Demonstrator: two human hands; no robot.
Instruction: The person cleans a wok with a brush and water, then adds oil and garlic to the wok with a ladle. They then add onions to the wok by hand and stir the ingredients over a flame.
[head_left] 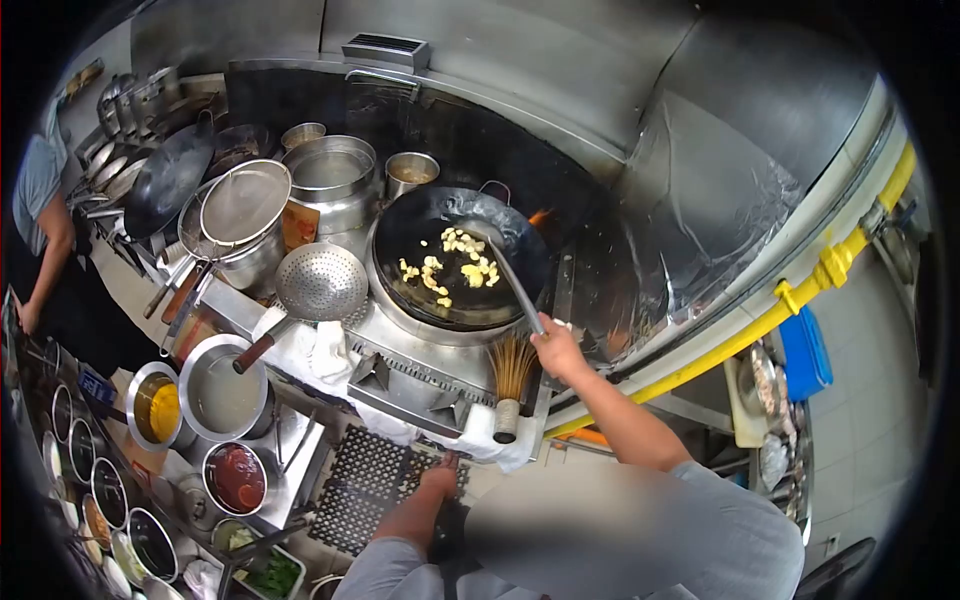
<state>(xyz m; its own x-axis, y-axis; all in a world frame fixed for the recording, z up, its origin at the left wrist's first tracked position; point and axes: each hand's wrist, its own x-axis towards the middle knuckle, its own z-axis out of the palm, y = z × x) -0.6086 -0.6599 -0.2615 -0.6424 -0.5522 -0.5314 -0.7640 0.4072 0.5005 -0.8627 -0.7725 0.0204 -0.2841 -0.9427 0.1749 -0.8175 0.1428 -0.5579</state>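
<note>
Ladle (510,280) — bowl end down inside the dark wok (400,245) among pale yellow food pieces (455,268), long handle slanting near and right into the right hand (556,350), fingers wrapped tight round its end. Wok seated in the round burner ring at the middle of the steel bench (400,385), small flame (540,215) at its far right rim. Left hand (440,482) low at the near edge of the bench, against something dark — grip impossible to tell. Bamboo brush (511,385) upright just beside the right hand. Perforated skimmer (320,282) resting left of the wok, mesh strainer (245,203) farther left. Red sauce (236,477) and yellow sauce (160,410) in bowls, near left. Another person (40,200) at far left.
</note>
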